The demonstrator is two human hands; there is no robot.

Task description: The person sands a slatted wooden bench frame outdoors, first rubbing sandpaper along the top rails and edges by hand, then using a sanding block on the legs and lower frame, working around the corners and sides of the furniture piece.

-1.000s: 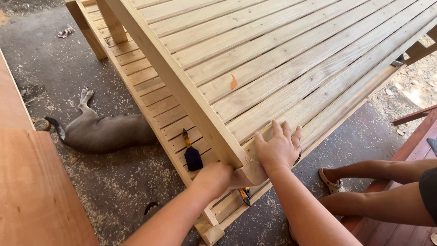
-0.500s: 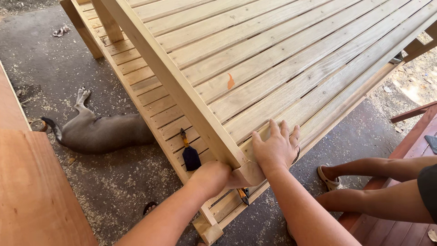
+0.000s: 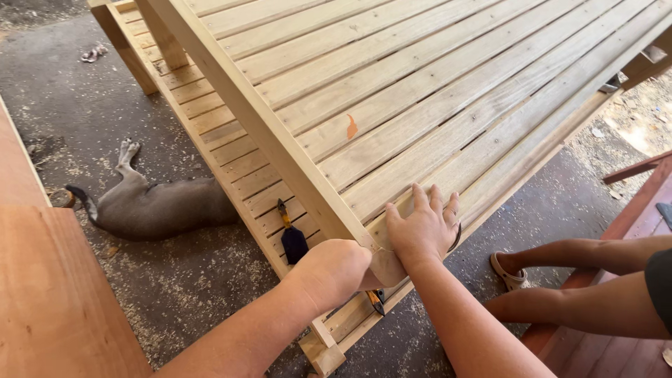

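A: Where the slatted frame (image 3: pixel 420 105) comes to its near corner, both hands sit on it. What's the left hand (image 3: pixel 334 269) doing?

B: Curled over the corner end of the side rail (image 3: pixel 259 126), knuckles up. Fingers wrap round the wood; can't tell if anything's pinched underneath.

A: And the right hand (image 3: pixel 422 231)?

B: Spread flat, fingers fanned, palm pressing on the nearest slats just right of the left hand. A dark band (image 3: pixel 456 238) shows at its far-right edge.

A: Anything lower down?

B: Lower slat shelf (image 3: pixel 231 161) under the rail, w/ a dark-headed tool (image 3: pixel 292 238) lying on it, just left of the left hand. Another yellow-black tool (image 3: pixel 375 301) pokes out below the wrist.

A: Rest of the scene?

B: Grey dog (image 3: pixel 157 206) lying on the floor (image 3: pixel 105 126), left, partly under the shelf. Reddish board (image 3: pixel 49 294) near left. Another person's legs (image 3: pixel 581 280) at right, one foot in a pale sandal (image 3: pixel 509 273).
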